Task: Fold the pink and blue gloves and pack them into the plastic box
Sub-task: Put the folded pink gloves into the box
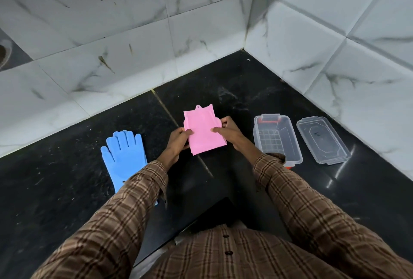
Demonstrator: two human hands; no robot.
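A folded pink glove (202,132) is held up over the black counter, its cuff tab pointing away from me. My left hand (177,143) pinches its left edge and my right hand (228,132) grips its right edge. A blue glove (124,155) lies flat and unfolded on the counter to the left, fingers toward the wall, its cuff hidden under my left sleeve. The clear plastic box (277,139) stands open to the right, with nothing visible inside it.
The box's clear lid (323,140) lies on the counter just right of the box. White marble-patterned tiled walls (134,44) meet in a corner behind the counter. The black counter (55,189) has a seam running diagonally under the pink glove.
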